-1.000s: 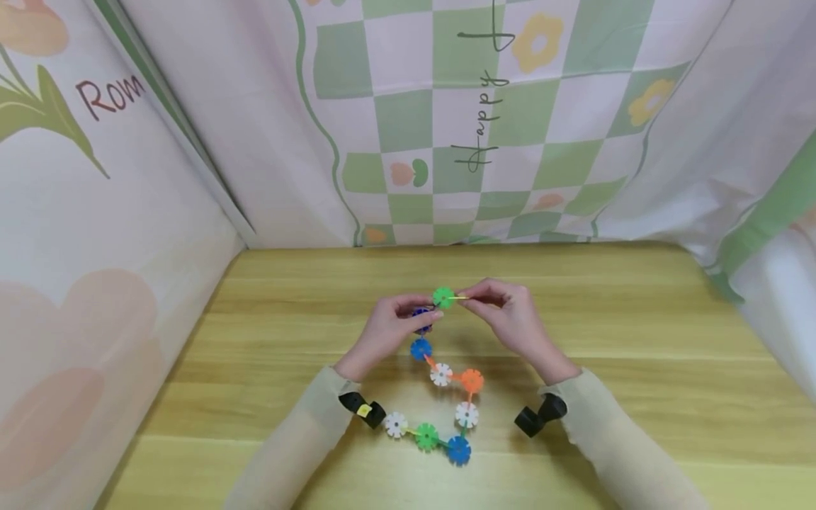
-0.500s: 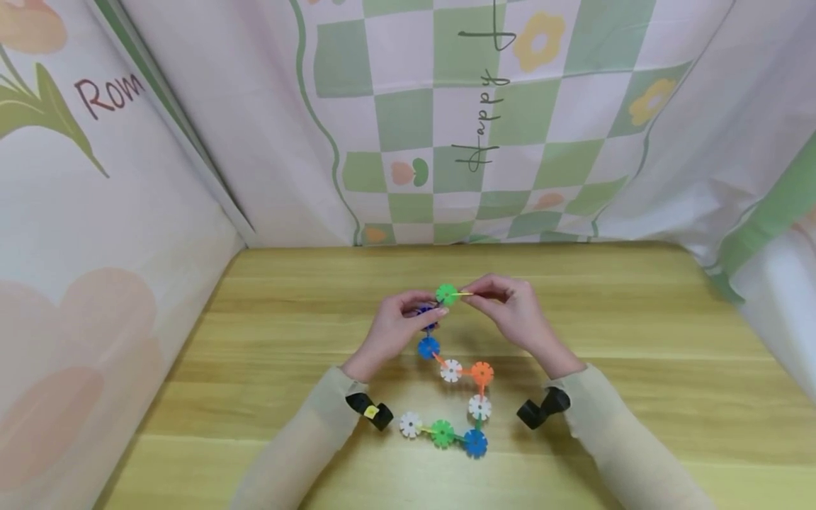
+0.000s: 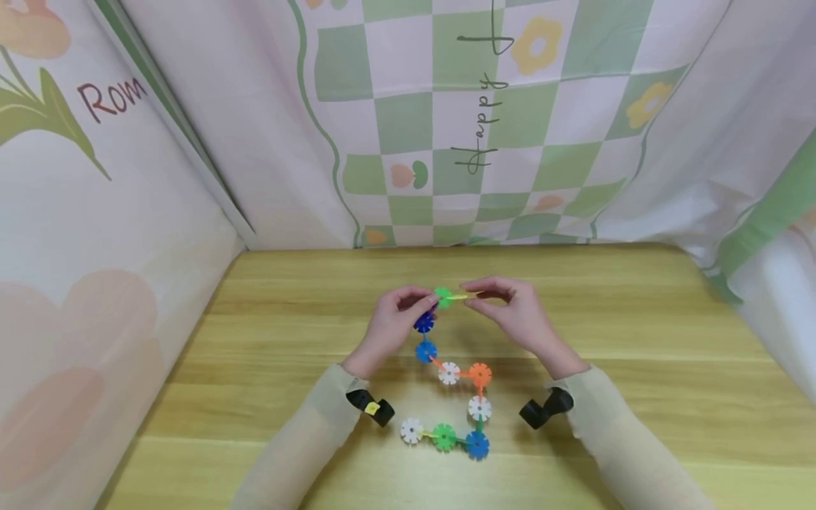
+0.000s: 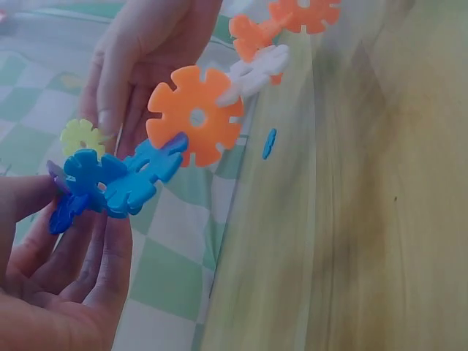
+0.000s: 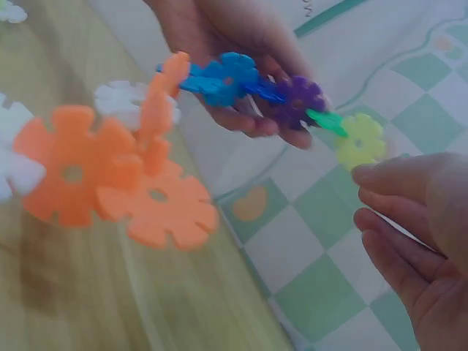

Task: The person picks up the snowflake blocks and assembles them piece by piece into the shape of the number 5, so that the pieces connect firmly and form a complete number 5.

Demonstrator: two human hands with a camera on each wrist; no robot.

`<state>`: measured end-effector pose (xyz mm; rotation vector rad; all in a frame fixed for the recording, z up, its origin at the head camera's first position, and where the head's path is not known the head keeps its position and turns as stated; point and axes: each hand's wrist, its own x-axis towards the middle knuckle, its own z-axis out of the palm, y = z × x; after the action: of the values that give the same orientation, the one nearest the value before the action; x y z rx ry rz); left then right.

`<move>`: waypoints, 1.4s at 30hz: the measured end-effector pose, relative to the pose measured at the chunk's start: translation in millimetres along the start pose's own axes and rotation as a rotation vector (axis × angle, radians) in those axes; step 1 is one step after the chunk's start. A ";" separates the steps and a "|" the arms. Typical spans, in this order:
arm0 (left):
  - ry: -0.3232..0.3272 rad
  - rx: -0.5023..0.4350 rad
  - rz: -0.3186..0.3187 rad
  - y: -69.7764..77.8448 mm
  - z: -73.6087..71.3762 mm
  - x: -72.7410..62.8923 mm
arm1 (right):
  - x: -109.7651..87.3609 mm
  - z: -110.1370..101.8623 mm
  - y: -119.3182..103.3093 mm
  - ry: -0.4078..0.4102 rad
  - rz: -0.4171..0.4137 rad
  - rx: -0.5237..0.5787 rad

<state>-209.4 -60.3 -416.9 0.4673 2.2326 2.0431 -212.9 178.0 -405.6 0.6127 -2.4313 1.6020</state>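
Observation:
A chain of plastic snowflake discs runs between my hands and down over the table. My left hand [image 3: 394, 319] holds its upper end, thumb on the purple disc [image 5: 308, 93] and fingers behind. Joined to that is a green disc [image 5: 326, 121], seen edge-on, and then a yellow disc [image 5: 365, 130] at the tip. My right hand [image 3: 515, 315] has thumb and index finger at the yellow disc's outer edge. Below the left hand hang a blue disc [image 3: 422, 347], a white disc [image 3: 445, 367] and an orange disc [image 3: 475, 368].
The chain's lower end, with a white disc [image 3: 407, 429], a green disc [image 3: 440, 430] and a blue disc [image 3: 472, 450], is near the wooden table's [image 3: 306, 354] front. A patterned curtain [image 3: 401, 120] stands behind the table. A black camera [image 3: 382, 413] sits on each wrist.
The chain's lower part first swung right, then stayed about there. The left thumb has moved up onto the green disc. The right finger and thumb have spread slightly, showing more of the yellow disc.

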 end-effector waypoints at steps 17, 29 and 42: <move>0.052 0.001 -0.037 -6.2 -6.8 -4.6 | -8.4 -58.4 66.3 -0.056 0.365 -0.357; 0.050 -0.005 -0.053 -5.1 -6.7 -4.9 | -8.2 -55.0 75.9 -0.077 0.386 -0.424; 0.039 -0.017 -0.071 -4.9 -5.1 -4.0 | -6.5 -49.7 63.5 -0.048 0.384 -0.309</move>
<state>-207.8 -66.6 -421.7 0.3448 2.2173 2.0520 -238.2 246.3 -440.8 0.1406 -2.8838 1.2853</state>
